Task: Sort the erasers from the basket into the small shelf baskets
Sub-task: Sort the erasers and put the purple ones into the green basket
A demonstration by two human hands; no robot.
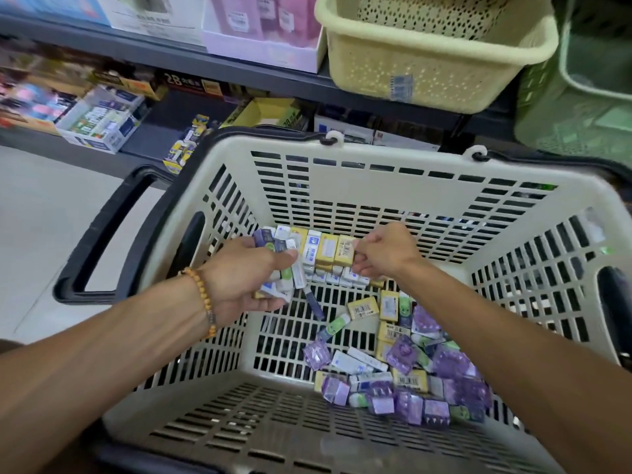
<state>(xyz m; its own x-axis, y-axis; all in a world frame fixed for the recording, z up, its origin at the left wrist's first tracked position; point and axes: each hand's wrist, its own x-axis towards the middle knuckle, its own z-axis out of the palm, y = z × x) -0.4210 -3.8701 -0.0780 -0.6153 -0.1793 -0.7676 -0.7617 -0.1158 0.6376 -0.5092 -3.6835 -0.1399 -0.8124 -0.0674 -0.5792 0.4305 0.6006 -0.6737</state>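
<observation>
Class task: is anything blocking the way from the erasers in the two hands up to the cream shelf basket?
Nothing visible does. The left hand and right hand hold erasers inside the shopping basket; the cream shelf basket sits above, its top open.

The left hand [244, 275] hides part of the erasers [290, 268] it grips. Shelf boxes [37, 94] at far left are blurred. The green basket [581, 97] is cut off at right.
</observation>
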